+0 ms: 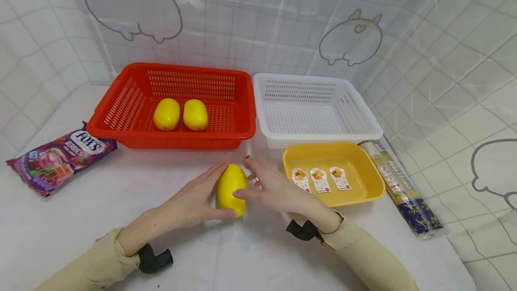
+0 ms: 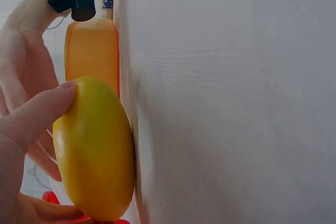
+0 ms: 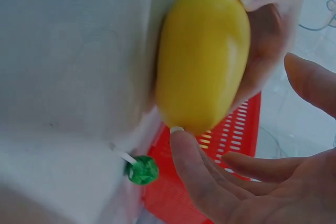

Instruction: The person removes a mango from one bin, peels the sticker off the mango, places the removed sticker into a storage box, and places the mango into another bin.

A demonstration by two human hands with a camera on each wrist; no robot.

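A smooth yellow mango lies on the white table in front of the red basket. My left hand holds it from the left, thumb at the near end and fingers at the far end, as the left wrist view also shows at the mango. On the other side is my right hand, its fingers loosely spread. In the right wrist view one fingertip meets the mango's lower end, while the right thumb stands apart from it. A green-wrapped lollipop lies near the right fingers.
Two more mangoes sit in the red basket. Right of it stands a white basket. A yellow tray holds three fruit-picture stickers. A purple candy bag lies left, a noodle packet right.
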